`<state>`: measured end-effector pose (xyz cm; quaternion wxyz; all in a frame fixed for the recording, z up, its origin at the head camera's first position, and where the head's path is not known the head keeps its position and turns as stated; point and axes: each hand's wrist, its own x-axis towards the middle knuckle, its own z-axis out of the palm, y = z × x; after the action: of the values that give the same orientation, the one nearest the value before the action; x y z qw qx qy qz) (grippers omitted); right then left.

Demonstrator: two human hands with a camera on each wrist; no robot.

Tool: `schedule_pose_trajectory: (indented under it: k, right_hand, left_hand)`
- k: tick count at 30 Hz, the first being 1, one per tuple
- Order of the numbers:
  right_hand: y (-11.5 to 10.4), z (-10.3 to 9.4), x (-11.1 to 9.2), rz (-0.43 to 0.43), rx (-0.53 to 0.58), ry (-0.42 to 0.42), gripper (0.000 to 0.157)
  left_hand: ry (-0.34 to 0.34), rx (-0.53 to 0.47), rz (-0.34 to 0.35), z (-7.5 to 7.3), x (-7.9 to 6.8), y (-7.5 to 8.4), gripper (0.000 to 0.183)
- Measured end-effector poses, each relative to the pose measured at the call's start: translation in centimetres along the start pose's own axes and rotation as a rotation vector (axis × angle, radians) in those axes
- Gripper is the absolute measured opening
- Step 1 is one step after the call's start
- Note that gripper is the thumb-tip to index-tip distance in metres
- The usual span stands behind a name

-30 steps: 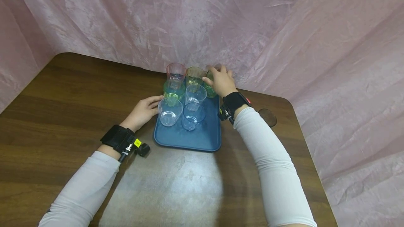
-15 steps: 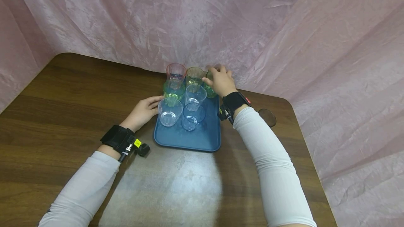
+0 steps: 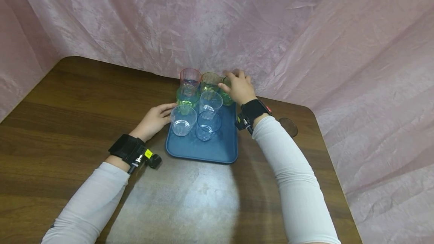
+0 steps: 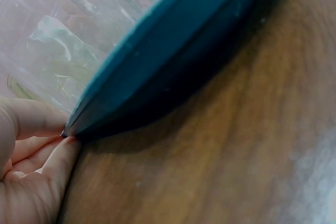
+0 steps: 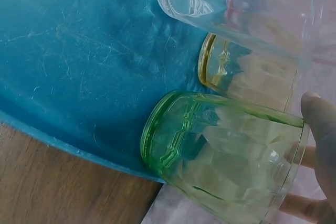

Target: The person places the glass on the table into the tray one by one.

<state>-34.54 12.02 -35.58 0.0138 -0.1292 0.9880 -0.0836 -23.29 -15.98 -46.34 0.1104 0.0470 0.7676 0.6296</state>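
A blue tray (image 3: 203, 151) carries several see-through cups. My left hand (image 3: 153, 119) is at its left side; in the left wrist view thumb and fingers pinch the tray's edge (image 4: 157, 51). At the back right corner my right hand (image 3: 240, 89) holds a green cup (image 5: 220, 150) by the rim, thumb on the near side and fingers beyond. That cup stands upright on the tray, its top partly hidden by the hand in the head view. Beside it is a yellowish cup (image 3: 211, 83), then a pink-rimmed cup (image 3: 190, 77).
Nearer on the tray stand another green cup (image 3: 187, 97), two clear cups (image 3: 211, 101) and a bluish cup (image 3: 207, 127). A brown round thing (image 3: 288, 126) lies on the wooden table (image 3: 78, 116) right of the right forearm. A pink curtain (image 3: 210, 22) hangs along the table's back edge.
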Motion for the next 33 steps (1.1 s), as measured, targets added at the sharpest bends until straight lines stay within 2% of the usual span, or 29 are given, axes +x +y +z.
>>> schedule_pose_trajectory:
  k: [10, 19, 25, 33]
  right_hand:
    - [2.5, -0.1, -0.3, -0.022, 0.053, 0.051, 0.064]
    - [6.0, -0.9, -1.5, 0.047, 0.087, 0.037, 0.061]
    - [8.4, -2.1, -2.9, 0.093, 0.067, 0.003, 0.065]
    - [11.5, -3.6, -4.8, 0.154, 0.043, -0.016, 0.061]
  left_hand:
    - [0.001, -0.006, -0.004, 0.2, 0.1, -0.2, 0.056]
    - [-0.012, -0.025, 0.003, 0.1, 0.1, -0.3, 0.058]
    - [-0.011, -0.034, 0.002, 0.1, 0.0, -0.1, 0.058]
    - [-0.014, -0.033, 0.014, 0.1, -0.1, -0.2, 0.057]
